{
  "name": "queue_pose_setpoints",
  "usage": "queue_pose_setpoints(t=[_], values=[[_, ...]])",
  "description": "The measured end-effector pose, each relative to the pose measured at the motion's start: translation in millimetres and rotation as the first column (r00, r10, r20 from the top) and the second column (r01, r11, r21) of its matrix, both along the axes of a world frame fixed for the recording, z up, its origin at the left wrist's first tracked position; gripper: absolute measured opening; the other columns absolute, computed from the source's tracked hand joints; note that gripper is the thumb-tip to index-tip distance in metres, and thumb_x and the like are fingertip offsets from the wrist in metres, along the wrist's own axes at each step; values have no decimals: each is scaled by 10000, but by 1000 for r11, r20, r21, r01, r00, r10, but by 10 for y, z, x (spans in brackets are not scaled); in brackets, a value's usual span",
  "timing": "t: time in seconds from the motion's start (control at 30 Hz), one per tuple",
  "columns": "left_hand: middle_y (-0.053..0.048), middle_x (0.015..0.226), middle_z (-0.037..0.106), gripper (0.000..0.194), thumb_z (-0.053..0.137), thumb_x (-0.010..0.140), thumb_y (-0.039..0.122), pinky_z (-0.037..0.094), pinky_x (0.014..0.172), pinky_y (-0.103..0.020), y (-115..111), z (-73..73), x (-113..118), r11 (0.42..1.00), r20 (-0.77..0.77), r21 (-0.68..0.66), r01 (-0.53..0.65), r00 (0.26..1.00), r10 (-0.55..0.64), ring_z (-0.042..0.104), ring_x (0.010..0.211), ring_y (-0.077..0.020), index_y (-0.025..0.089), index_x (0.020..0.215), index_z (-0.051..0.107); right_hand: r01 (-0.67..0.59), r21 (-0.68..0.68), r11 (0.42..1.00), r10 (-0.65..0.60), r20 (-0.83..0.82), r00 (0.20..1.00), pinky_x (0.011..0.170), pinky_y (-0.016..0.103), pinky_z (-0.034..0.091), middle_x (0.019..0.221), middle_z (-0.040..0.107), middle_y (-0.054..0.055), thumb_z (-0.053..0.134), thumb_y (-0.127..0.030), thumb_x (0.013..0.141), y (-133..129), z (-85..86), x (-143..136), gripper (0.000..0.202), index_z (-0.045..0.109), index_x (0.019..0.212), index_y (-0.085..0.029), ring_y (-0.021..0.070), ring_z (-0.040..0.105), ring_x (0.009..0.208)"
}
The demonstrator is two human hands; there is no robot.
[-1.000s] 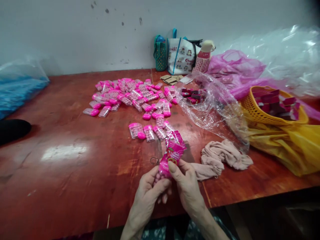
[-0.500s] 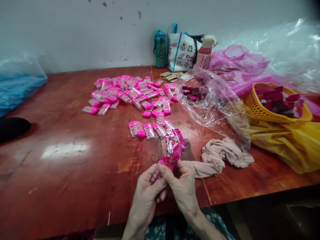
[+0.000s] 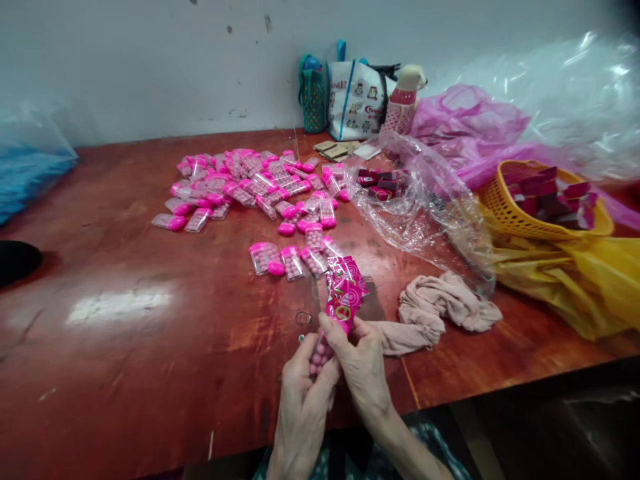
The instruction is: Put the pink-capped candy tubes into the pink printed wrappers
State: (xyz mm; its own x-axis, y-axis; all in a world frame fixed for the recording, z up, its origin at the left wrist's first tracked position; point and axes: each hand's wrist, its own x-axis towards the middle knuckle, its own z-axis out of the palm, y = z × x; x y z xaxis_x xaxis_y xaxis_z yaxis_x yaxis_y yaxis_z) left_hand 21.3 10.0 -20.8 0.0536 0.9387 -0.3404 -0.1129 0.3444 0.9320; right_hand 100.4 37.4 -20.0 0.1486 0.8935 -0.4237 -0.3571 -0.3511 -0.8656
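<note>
My left hand [image 3: 305,393] is closed around a small clear candy box [image 3: 319,357] filled with pink balls. My right hand [image 3: 363,363] pinches a glossy pink printed sleeve [image 3: 343,315] at the box's far end; how far the sleeve covers the box is hidden by my fingers. Just beyond lie more flat pink sleeves [image 3: 346,275], partly overlapped by the held one. A few candy boxes with pink caps [image 3: 293,263] rest close by on the table, beside a loose pink cap [image 3: 275,268]. Farther back spreads a large pile of similar boxes [image 3: 245,177].
On the right, a crumpled beige cloth [image 3: 440,303], a clear plastic bag [image 3: 425,213] and a yellow basket [image 3: 500,200] of dark red packets occupy the red table [image 3: 125,373]. A cloth bag [image 3: 353,100] and bottles stand against the wall. A black rounded object [image 3: 17,263] is at the left edge.
The pink sleeve, crumpled and leaning right before, now looks straighter and lines up with the box. Both hands keep their hold, and the view has shifted slightly.
</note>
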Motion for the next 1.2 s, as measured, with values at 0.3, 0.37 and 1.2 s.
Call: queue_pose_setpoints(t=[0.3, 0.37, 1.2], values=[[54, 529, 443, 106, 546, 807, 252, 184, 358, -145, 100, 26, -58, 995, 330, -84, 55, 944, -24, 236, 380, -11, 150, 779, 535, -36, 168, 985, 75, -230, 970, 588, 187, 492, 625, 632, -6, 644, -373, 741, -11, 1, 135, 224, 665, 773, -152, 91, 568, 568], [54, 521, 439, 113, 551, 804, 260, 185, 354, -138, 96, 29, -64, 995, 347, -93, 36, 938, -2, 230, 378, -9, 147, 801, 547, -37, 159, 987, 73, -224, 972, 526, 158, 464, 554, 591, -27, 644, -362, 746, -32, -13, 82, 214, 660, 724, -150, 66, 523, 494], [64, 576, 426, 156, 651, 722, 270, 253, 363, -103, 74, -26, -63, 981, 222, -124, -147, 960, 172, 311, 431, -17, 161, 760, 547, -90, 111, 990, 89, 13, 996, 559, 197, 486, 680, 626, 5, 695, -255, 672, -142, 1, -116, 197, 612, 806, -137, 115, 584, 594]])
